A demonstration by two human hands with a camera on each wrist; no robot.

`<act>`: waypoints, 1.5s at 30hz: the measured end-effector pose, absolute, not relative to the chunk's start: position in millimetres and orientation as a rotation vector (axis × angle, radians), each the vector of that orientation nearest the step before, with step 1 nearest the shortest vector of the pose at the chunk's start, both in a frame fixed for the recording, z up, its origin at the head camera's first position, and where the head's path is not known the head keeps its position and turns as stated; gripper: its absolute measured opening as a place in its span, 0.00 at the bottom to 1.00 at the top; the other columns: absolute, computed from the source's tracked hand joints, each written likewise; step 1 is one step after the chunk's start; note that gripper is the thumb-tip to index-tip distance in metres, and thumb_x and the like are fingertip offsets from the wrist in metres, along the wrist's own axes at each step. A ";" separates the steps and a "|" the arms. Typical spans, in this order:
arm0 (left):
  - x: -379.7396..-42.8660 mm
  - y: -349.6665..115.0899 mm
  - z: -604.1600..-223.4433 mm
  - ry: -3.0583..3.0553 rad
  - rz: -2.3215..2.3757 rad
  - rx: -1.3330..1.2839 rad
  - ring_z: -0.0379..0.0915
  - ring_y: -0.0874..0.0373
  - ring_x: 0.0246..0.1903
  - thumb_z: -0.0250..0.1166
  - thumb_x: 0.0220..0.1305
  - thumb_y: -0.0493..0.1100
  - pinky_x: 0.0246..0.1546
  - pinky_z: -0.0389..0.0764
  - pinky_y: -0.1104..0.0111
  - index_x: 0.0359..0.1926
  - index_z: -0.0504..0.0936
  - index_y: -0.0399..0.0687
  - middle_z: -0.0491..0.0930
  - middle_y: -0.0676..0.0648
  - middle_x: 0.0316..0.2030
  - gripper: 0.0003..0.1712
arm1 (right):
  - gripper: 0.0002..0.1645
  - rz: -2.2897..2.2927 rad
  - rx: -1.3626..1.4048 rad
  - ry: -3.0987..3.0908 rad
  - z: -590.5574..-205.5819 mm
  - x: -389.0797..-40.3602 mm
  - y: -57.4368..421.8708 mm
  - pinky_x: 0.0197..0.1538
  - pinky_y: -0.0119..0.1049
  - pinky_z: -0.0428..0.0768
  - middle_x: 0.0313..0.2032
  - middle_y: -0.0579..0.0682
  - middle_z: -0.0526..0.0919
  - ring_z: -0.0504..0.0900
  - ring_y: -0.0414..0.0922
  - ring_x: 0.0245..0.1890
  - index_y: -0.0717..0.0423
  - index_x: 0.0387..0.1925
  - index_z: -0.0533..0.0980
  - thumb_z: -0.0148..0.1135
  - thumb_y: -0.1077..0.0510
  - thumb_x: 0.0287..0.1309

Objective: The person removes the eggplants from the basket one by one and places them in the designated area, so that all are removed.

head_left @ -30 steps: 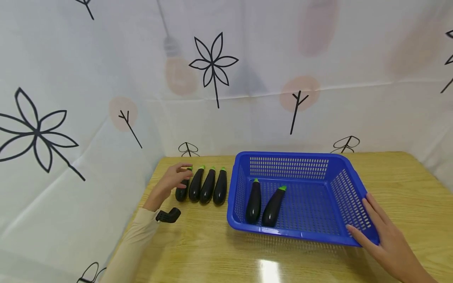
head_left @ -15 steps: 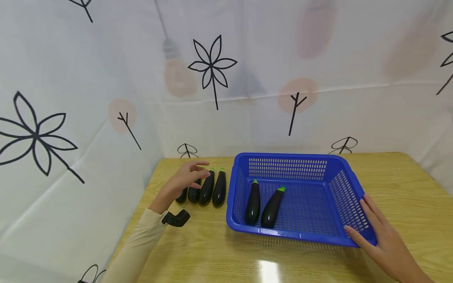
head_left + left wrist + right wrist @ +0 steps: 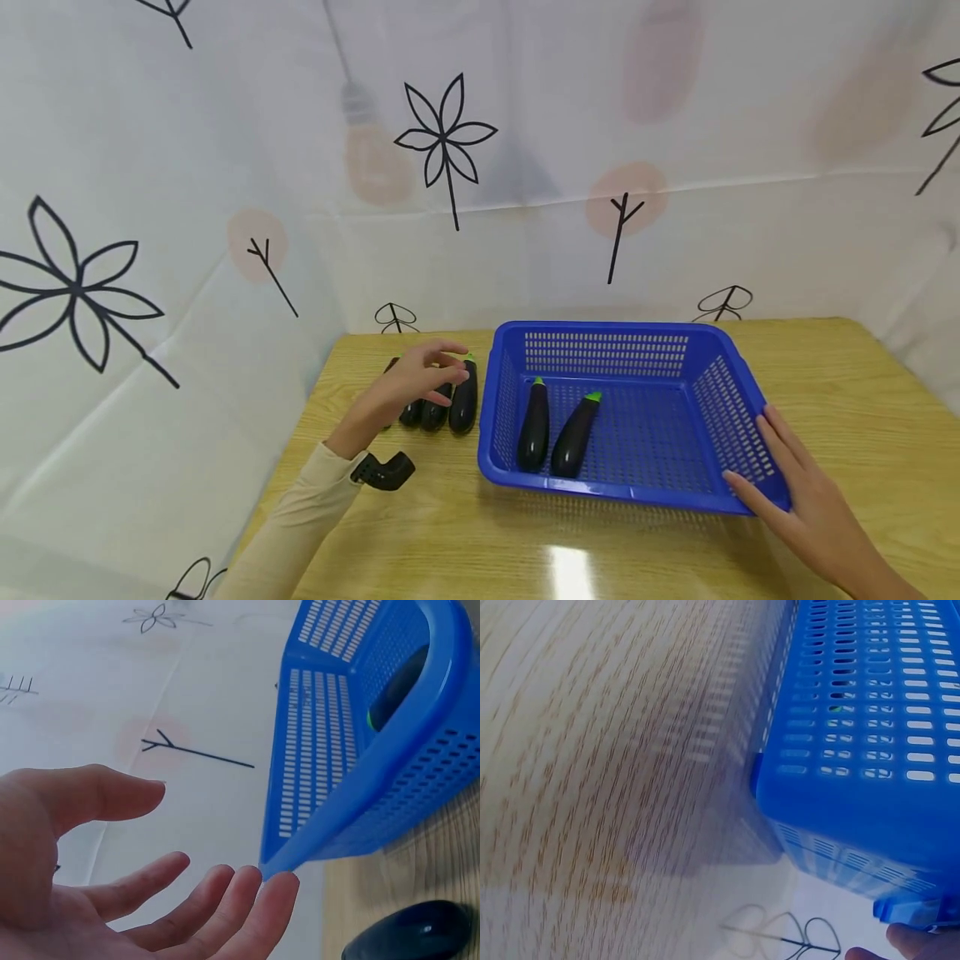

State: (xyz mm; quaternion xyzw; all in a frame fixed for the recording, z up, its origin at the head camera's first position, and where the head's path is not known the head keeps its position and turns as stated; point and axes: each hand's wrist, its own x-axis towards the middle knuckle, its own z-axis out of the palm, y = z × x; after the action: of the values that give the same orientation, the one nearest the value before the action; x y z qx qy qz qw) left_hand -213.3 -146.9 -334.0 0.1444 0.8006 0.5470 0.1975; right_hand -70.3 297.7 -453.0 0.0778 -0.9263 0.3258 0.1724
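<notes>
Risk: the row of eggplants [image 3: 438, 404] lies packed side by side on the counter [image 3: 450, 533] just left of the blue basket [image 3: 622, 492] — a grasp on one could roll or nudge its neighbours. The left hand [image 3: 408, 383] hovers over the row, fingers [image 3: 225, 900] spread and relaxed, holding nothing. The right hand [image 3: 806, 508] rests flat against the basket's near right corner, fingers extended — a push there could slide the basket.

Wooden table [image 3: 862, 392] against white curtain [image 3: 225, 125] printed with flowers, bulbs.
</notes>
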 end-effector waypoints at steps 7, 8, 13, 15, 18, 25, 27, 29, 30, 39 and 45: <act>-206.2 -129.7 -328.3 2.234 1.486 0.424 0.73 0.44 0.52 0.60 0.65 0.41 0.39 0.82 0.57 0.64 0.68 0.42 0.73 0.37 0.54 0.27 | 0.50 0.943 0.228 -2.611 -452.2 -70.2 297.2 0.65 0.65 0.39 0.74 0.49 0.40 0.41 0.58 0.70 0.54 0.74 0.45 0.63 0.55 0.58; -205.6 -127.6 -327.8 2.231 1.482 0.430 0.73 0.44 0.51 0.60 0.65 0.42 0.39 0.82 0.58 0.64 0.68 0.42 0.73 0.37 0.54 0.27 | 0.50 0.944 0.226 -2.612 -451.9 -70.3 297.3 0.65 0.65 0.38 0.74 0.49 0.39 0.41 0.58 0.70 0.54 0.74 0.45 0.63 0.55 0.58; -204.2 -119.5 -326.2 2.196 1.464 0.487 0.73 0.43 0.52 0.60 0.65 0.43 0.42 0.81 0.57 0.66 0.65 0.40 0.71 0.36 0.56 0.31 | 0.51 0.946 0.221 -2.626 -450.9 -70.7 298.2 0.63 0.68 0.39 0.74 0.49 0.39 0.40 0.60 0.70 0.54 0.74 0.44 0.63 0.54 0.58; -204.9 -116.2 -326.9 2.180 1.460 0.508 0.73 0.43 0.52 0.60 0.65 0.43 0.43 0.80 0.56 0.66 0.64 0.40 0.71 0.36 0.55 0.30 | 0.51 0.947 0.217 -2.633 -450.6 -70.6 298.6 0.62 0.69 0.40 0.74 0.50 0.38 0.40 0.62 0.70 0.54 0.74 0.44 0.63 0.54 0.59; -206.5 -110.2 -327.9 2.170 1.448 0.518 0.73 0.42 0.52 0.59 0.66 0.43 0.42 0.81 0.56 0.65 0.66 0.42 0.72 0.39 0.53 0.29 | 0.51 0.948 0.216 -2.637 -449.9 -70.5 298.6 0.61 0.71 0.41 0.74 0.49 0.38 0.41 0.63 0.70 0.54 0.74 0.43 0.62 0.54 0.59; -210.5 -94.1 -327.9 2.211 1.336 0.497 0.77 0.41 0.47 0.62 0.64 0.43 0.40 0.81 0.57 0.63 0.68 0.44 0.72 0.41 0.51 0.27 | 0.50 0.944 0.231 -2.611 -449.3 -69.7 298.2 0.63 0.67 0.40 0.74 0.48 0.39 0.41 0.60 0.70 0.54 0.74 0.45 0.63 0.55 0.58; -211.3 -90.4 -327.8 2.238 1.294 0.485 0.78 0.40 0.44 0.63 0.63 0.43 0.40 0.81 0.57 0.63 0.69 0.45 0.71 0.41 0.52 0.27 | 0.50 0.942 0.235 -2.608 -449.0 -69.7 297.9 0.64 0.67 0.40 0.74 0.48 0.39 0.41 0.60 0.70 0.54 0.74 0.45 0.63 0.55 0.58; -212.6 -86.4 -328.5 2.263 1.257 0.481 0.80 0.42 0.40 0.64 0.63 0.44 0.39 0.82 0.58 0.62 0.69 0.45 0.72 0.41 0.52 0.27 | 0.50 0.938 0.234 -2.613 -448.5 -69.6 297.7 0.64 0.67 0.40 0.74 0.48 0.39 0.41 0.60 0.70 0.54 0.74 0.45 0.63 0.54 0.58; -213.3 -84.3 -329.1 2.272 1.240 0.483 0.80 0.44 0.40 0.64 0.63 0.44 0.39 0.82 0.58 0.62 0.70 0.44 0.73 0.41 0.51 0.27 | 0.50 0.936 0.234 -2.616 -448.3 -69.2 297.6 0.64 0.67 0.40 0.74 0.48 0.39 0.41 0.60 0.70 0.54 0.74 0.44 0.62 0.54 0.58; -225.0 -64.3 -337.6 2.294 1.154 0.489 0.76 0.52 0.47 0.65 0.62 0.43 0.38 0.82 0.62 0.60 0.71 0.42 0.79 0.46 0.46 0.26 | 0.50 0.934 0.229 -2.617 -450.1 -69.3 297.4 0.62 0.70 0.42 0.74 0.49 0.39 0.42 0.61 0.70 0.55 0.74 0.44 0.62 0.54 0.59; -229.0 -49.8 -347.0 2.310 1.087 0.465 0.75 0.49 0.48 0.66 0.60 0.43 0.38 0.82 0.59 0.59 0.72 0.42 0.74 0.43 0.52 0.26 | 0.50 0.938 0.236 -2.610 -451.1 -70.1 297.4 0.61 0.70 0.43 0.74 0.50 0.40 0.43 0.63 0.69 0.56 0.74 0.45 0.63 0.54 0.58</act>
State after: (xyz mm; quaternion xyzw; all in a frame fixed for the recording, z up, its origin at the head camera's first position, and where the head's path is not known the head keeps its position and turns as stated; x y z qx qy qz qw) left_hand -229.0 -49.8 -347.0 0.1724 0.8571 0.4034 0.2699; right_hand -70.1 297.4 -451.1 0.0834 -0.9227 0.3316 0.1781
